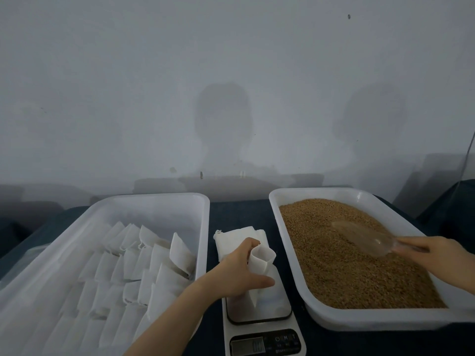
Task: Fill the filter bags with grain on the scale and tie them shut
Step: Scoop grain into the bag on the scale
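We judge this bag barely begun: our left hand (239, 271) pinches an open filter bag (261, 262) upright on the scale (259, 308), while our right hand (437, 255) grips the scoop (365, 238) on the grain (347, 278). Rows of bags (144, 265), possibly finished, fill the left tray (154, 197); spare bags (231, 240) lie behind.

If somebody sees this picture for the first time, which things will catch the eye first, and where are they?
First comes the brown grain, filling the white tray on the right, where the right hand holds a clear scoop. In the middle, the left hand holds a filter bag open and upright on the scale. On the left, a second tray holds rows of white bags.
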`<act>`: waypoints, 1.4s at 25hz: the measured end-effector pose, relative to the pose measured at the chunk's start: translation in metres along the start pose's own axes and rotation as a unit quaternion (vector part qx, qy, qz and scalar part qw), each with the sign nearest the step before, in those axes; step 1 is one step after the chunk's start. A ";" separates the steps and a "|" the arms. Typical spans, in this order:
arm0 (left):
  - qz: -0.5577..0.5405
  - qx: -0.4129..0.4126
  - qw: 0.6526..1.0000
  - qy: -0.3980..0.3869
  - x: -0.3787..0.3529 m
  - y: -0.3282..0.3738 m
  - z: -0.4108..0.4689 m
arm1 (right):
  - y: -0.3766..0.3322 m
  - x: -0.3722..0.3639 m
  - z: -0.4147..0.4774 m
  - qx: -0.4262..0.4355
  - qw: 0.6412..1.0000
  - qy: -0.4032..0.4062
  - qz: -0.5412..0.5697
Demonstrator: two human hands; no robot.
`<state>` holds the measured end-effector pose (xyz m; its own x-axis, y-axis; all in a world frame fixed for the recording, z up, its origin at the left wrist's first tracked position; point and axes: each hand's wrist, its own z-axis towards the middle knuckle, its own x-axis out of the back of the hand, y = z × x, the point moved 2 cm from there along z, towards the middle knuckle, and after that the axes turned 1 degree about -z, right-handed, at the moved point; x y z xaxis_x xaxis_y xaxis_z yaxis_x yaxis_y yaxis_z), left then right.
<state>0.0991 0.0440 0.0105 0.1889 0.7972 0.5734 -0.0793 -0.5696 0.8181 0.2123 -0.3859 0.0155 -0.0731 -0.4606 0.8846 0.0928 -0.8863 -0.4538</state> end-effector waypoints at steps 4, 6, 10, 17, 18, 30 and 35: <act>0.001 0.001 1.000 -0.013 -0.001 0.000 -0.001 | 0.025 -0.004 0.007 0.016 0.999 0.018 -0.021; 0.002 -0.001 1.000 -0.018 -0.001 0.000 -0.001 | 0.040 -0.004 0.010 0.026 1.000 0.017 -0.004; 0.008 0.002 1.000 -0.025 -0.002 -0.001 0.000 | 0.027 0.005 0.000 0.046 0.999 0.006 0.009; 0.008 0.004 0.999 -0.032 -0.003 -0.002 0.002 | -0.140 0.031 -0.059 0.150 0.983 -0.107 -0.027; 0.006 0.000 1.000 -0.029 -0.003 -0.002 0.002 | -0.158 0.031 -0.063 0.164 0.978 -0.121 -0.040; -0.005 -0.003 1.000 -0.015 -0.003 0.000 -0.001 | -0.225 0.028 -0.060 0.271 0.932 -0.126 -0.204; 0.002 -0.001 1.000 0.001 -0.005 0.001 0.000 | -0.244 0.032 -0.057 0.294 0.910 -0.129 -0.262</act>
<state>0.0980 0.0392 0.0084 0.1865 0.7950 0.5772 -0.0812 -0.5730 0.8155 0.1304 -0.1874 0.1484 -0.0317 0.1123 0.9932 0.6338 -0.7661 0.1069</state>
